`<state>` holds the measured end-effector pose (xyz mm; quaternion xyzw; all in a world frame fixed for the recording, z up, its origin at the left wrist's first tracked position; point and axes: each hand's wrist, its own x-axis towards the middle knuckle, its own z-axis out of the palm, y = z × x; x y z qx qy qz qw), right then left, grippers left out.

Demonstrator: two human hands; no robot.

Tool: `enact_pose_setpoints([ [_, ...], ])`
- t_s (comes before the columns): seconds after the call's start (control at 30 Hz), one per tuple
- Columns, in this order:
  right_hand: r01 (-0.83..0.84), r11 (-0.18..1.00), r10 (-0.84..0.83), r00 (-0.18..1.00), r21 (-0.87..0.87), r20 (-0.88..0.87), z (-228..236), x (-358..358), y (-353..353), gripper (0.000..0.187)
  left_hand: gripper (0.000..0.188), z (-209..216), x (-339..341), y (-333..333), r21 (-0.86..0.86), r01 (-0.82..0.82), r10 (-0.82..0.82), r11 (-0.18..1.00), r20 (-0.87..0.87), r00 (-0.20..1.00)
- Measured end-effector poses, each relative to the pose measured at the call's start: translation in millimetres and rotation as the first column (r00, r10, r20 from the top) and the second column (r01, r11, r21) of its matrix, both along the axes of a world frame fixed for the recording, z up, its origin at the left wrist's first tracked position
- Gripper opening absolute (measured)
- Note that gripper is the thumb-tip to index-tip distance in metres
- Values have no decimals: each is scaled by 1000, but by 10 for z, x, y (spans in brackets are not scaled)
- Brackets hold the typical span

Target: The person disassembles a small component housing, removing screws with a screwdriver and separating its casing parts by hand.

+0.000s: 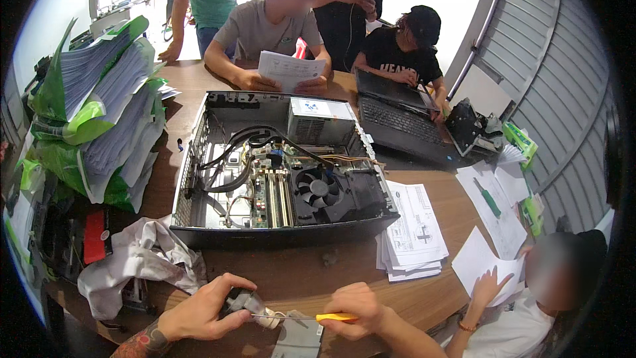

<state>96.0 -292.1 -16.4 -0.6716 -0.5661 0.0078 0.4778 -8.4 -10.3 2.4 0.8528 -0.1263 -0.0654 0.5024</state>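
Near the table's front edge, my left hand (202,311) is closed around a small dark and clear part (244,299) with a pale, rounded end; its exact kind I cannot make out. My right hand (358,308) grips a screwdriver by its yellow handle (336,317). The thin shaft points left and reaches the part at my left fingers; whether its tip touches a screw is hidden. Below the shaft lies a flat grey plate (298,339). Beyond both hands sits an open desktop computer case (285,237), its fan (318,189), cables and power supply (321,119) exposed.
A crumpled white cloth (142,262) lies left, below a tall stack of papers in green wrapping (99,113). Printed sheets (417,225) lie right of the case. A laptop (401,119) stands at the back right. Several people surround the table; one person's hand (490,286) rests on paper.
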Motion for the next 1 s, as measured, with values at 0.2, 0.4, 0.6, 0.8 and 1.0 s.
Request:
enact_pose_setpoints([
  [0.2, -24, 999, 23, 999, 47, 35, 9, 8, 24, 13, 47, 8, -6, 13, -37, -5, 3, 999, -69, 998],
  [0.4, -15, 1000, 13, 999, 20, 52, 12, 0, 33, 14, 47, -8, 4, 43, -45, 9, -12, 999, -51, 999],
  [0.6, -31, 999, 27, 996, 44, 82, 21, -17, 53, 15, 48, 9, 6, 52, -44, 7, -10, 999, -78, 997],
  [0.8, -16, 999, 12, 995, 34, 101, 13, -19, 48, 17, 45, 106, 7, 38, -62, -54, 42, 997, -180, 983],
  [1.0, 5, 999, -10, 996, 49, 93, 15, -28, 40, 17, 43, 16, 16, 53, -68, -47, 39, 997, -116, 992],
])
